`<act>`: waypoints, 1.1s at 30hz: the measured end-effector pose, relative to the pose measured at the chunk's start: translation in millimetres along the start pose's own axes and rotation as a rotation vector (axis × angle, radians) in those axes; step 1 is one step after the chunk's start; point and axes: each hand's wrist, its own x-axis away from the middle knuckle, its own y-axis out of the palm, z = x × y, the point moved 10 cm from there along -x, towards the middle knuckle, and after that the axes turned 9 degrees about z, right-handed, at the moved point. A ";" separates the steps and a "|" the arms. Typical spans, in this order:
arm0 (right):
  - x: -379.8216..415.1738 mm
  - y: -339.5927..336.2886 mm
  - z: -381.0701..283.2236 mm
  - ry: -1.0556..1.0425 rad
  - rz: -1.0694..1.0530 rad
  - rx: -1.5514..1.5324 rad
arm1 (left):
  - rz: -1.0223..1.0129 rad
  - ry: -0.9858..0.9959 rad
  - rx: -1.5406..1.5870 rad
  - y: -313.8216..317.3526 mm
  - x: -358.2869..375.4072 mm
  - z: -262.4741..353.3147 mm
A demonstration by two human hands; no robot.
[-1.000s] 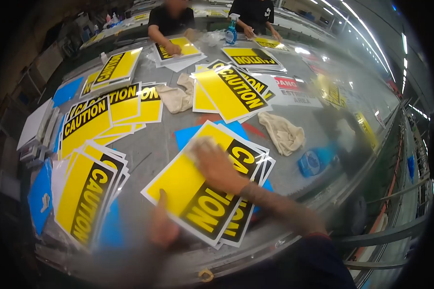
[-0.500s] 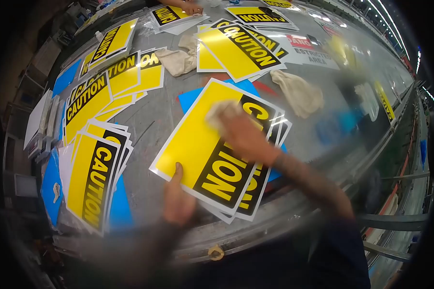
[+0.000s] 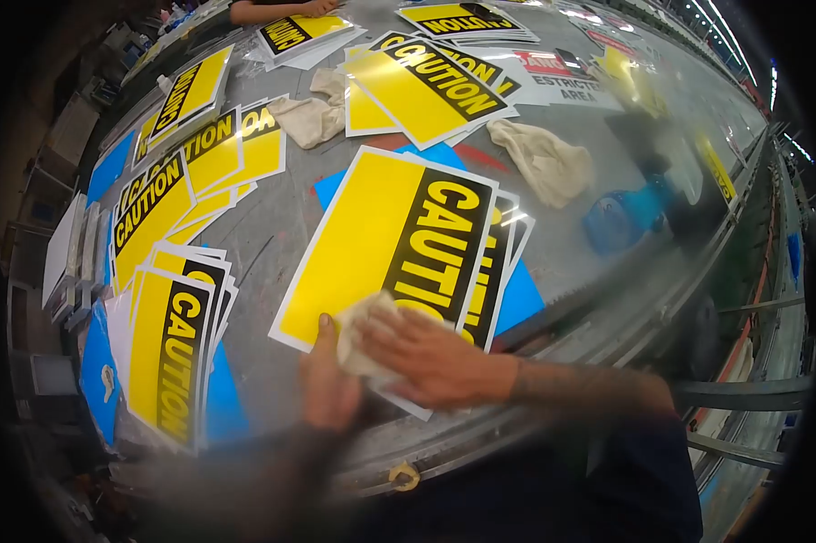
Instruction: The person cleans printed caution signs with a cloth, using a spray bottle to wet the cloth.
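Observation:
A yellow and black caution sign (image 3: 349, 235) lies on top of a few others in front of me, over a blue sheet. My right hand (image 3: 431, 357) presses a cream cloth (image 3: 361, 339) on the sign's near edge, its fingers spread over the cloth. Close beside it, my left hand (image 3: 329, 380) pinches the sign's near left edge, thumb on the face. The fingers beneath the sign are hidden.
Stacks of caution signs (image 3: 168, 335) stand left, more (image 3: 435, 81) at the back. Loose cloths (image 3: 544, 163) lie behind the sign. A blue bottle (image 3: 621, 217) is at right. Another person's hand (image 3: 317, 7) shows at the top.
My right hand and the cloth have moved from the sign's upper middle down to its near edge, beside my left hand. The top sign has turned slightly.

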 end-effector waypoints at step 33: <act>-38.9 -72.6 185.3 0.210 0.168 0.512 | -0.432 -0.054 -0.392 -3.7 16.4 -58.2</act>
